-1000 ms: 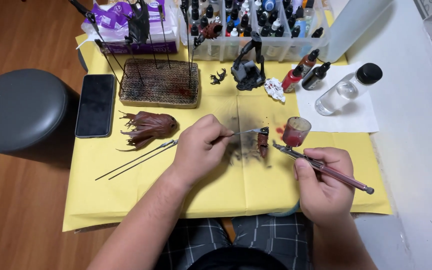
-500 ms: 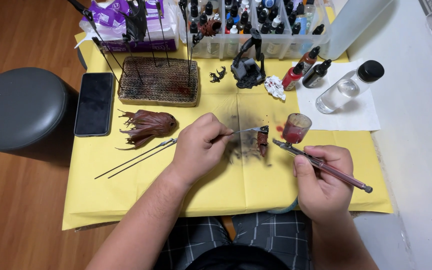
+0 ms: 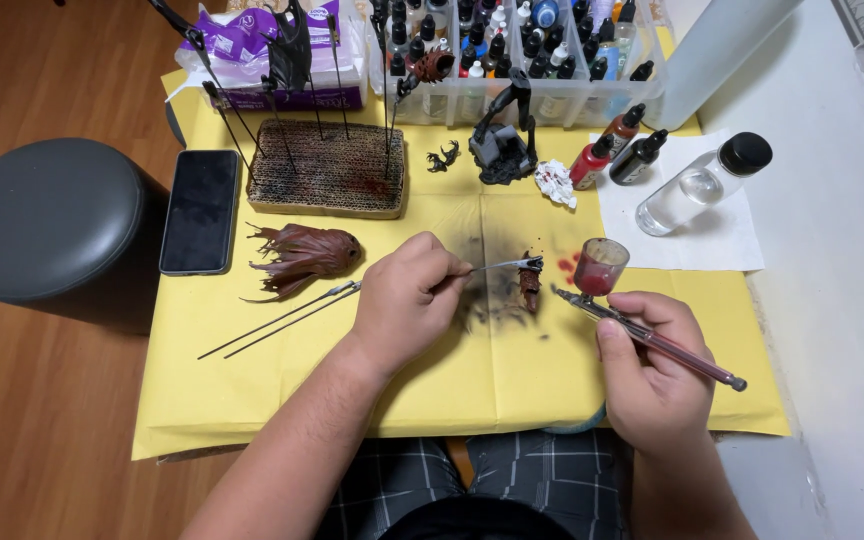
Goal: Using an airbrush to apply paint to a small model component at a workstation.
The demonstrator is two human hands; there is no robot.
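Dark reddish-brown, the small figure part (image 3: 530, 283) sat clipped on a thin rod above the yellow sheet (image 3: 252, 400). Your left hand (image 3: 407, 300) pinched that rod; your right hand (image 3: 652, 375) gripped the airbrush (image 3: 642, 335), its red cup just right of the part.

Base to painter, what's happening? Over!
Left hand grips clip stick holding small brown part. Right hand holds airbrush, tip near part. Nothing between them.

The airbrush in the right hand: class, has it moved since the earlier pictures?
No. The airbrush in the right hand sits as before, tip aimed at the small dark part, below the clear bottle.
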